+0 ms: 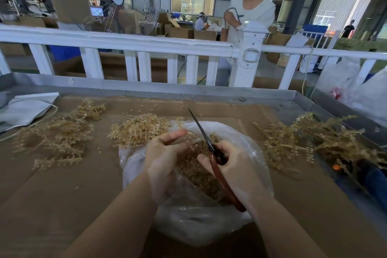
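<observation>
A clear plastic bag point(247, 148) lies open on the cardboard-covered table, filled with small tan plastic pieces point(201, 176). My right hand point(232, 172) grips a pair of scissors point(204, 134) with reddish-brown handles, blades together and pointing up and away over the bag. My left hand point(165, 159) hovers at the bag's left side with fingers stretched out toward the blades, holding nothing I can make out. Tan plastic sprigs lie in heaps: one point(138, 130) just behind the bag, one point(58, 134) at the left and one point(310, 138) at the right.
A white sheet and cord point(27, 109) lie at the far left. A metal rim point(188, 90) and a white fence point(134, 45) bound the table's far side. A person point(249, 19) stands beyond the fence. Plastic bags point(356, 84) sit at the right.
</observation>
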`<state>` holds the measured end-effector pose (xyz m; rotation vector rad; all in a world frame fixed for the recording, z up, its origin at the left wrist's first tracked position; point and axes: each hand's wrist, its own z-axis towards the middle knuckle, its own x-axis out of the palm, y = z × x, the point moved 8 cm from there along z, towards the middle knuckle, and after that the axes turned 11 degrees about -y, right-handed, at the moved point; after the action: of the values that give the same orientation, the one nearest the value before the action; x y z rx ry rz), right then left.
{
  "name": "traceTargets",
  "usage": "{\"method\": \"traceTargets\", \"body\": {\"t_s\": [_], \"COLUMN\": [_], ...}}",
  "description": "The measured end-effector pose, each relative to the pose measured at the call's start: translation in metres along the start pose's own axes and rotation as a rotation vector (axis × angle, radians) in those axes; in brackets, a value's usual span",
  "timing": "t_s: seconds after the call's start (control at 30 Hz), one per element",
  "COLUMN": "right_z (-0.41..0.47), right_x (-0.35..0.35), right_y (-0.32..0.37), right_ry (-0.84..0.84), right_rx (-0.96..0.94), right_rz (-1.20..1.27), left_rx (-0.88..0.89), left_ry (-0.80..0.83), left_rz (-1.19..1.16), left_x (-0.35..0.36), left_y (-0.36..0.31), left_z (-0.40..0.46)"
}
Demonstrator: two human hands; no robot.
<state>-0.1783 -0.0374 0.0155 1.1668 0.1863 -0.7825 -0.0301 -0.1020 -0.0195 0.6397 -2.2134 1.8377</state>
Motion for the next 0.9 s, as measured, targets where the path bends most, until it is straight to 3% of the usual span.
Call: {"method": "traceTargets", "body": {"t_s": [0.3,0.47,0.9], "right_z": [-0.01,-0.014,-0.019], "right_x": [0.005,0.003,0.007], "right_y": [0.004,0.008,0.024], "right_ry": [0.12,0.135,0.06], "right_rx": [0.03,0.002,-0.151], "right_rz": [-0.049,-0.123,-0.286], "left_rx": [0.02,-0.055,-0.021], "left_ry": [-0.051,-0.025,0.092], "left_rz": [-0.184,-0.347,-0.31], "left_x": [-0.01,-0.011,-0.006], "left_y": [-0.015,-0.017,-0.012], "left_z": [0.012,0.014,0.008]}}
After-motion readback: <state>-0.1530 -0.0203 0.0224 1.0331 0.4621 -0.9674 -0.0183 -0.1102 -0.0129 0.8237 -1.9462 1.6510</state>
